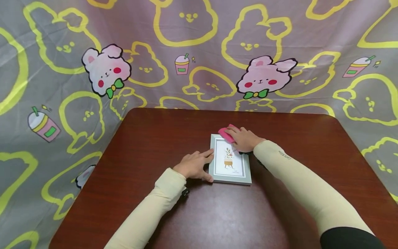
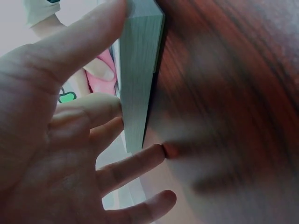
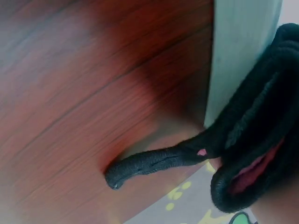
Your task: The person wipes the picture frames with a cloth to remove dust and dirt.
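- 1 picture frame (image 1: pixel 231 181), grey, face up around mid-table; 1 print (image 1: pixel 228 159) in it, potted plant on white.
- 2 hands, both on the job.
- Left hand (image 1: pixel 195 165): spread wide, holding nothing. Thumb by the frame's near left corner, index finger on its left edge.
- Right hand (image 1: pixel 245 138): fingers over 1 pink cloth (image 1: pixel 225 134), thumb and fingers gripping it. Cloth sits on the frame's far edge, corners poking out left and far.
- Right wrist cam: 1 bunch of dark folded fabric (image 3: pixel 252 116) with pink inside, against the frame side. Can't tell if it's the same cloth.
- 2 cream sleeves (image 1: pixel 298 180), one per arm; 1 black cuff (image 1: pixel 348 238) higher on the right.
- 1 table (image 1: pixel 161 138), reddish-brown wood.
- 1 printed curtain (image 1: pixel 174 93) behind: 2 whole rabbit heads (image 1: pixel 264 77), 1 partial at left, 3 drink cups (image 1: pixel 181 65).
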A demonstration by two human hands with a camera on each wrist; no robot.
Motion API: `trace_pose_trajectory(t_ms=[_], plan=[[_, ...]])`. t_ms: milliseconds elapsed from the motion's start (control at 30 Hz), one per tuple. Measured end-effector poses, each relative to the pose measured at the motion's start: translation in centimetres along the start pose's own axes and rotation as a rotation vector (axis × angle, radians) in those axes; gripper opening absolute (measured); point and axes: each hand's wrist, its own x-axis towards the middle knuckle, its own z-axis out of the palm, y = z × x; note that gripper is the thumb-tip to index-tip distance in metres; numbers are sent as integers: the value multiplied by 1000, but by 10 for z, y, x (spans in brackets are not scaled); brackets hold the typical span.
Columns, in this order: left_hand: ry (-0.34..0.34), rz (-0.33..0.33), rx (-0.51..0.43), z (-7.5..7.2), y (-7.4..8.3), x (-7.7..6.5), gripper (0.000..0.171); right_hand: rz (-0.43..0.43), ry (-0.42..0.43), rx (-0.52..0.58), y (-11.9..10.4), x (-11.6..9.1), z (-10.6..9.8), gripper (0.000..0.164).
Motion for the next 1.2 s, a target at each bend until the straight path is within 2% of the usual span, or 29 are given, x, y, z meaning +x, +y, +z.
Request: trace_pose_trajectory(t_ms=[167, 433, 733, 933, 1200], plan=[[-11, -7, -3, -1, 0, 0, 95, 7, 5, 2, 6, -2, 2, 66], [-12, -4, 0, -1, 0, 0, 94, 21, -10, -5, 0, 1, 1, 66], [-4, 6, -13, 0, -1, 0, 94, 1, -70, -49, -26, 9, -7, 69], [1, 11, -21, 0, -1, 0, 94, 0, -63, -47, -43, 22, -7, 66], [2, 11, -12, 1, -2, 1, 95, -27, -58, -33, -44, 26, -7, 66]])
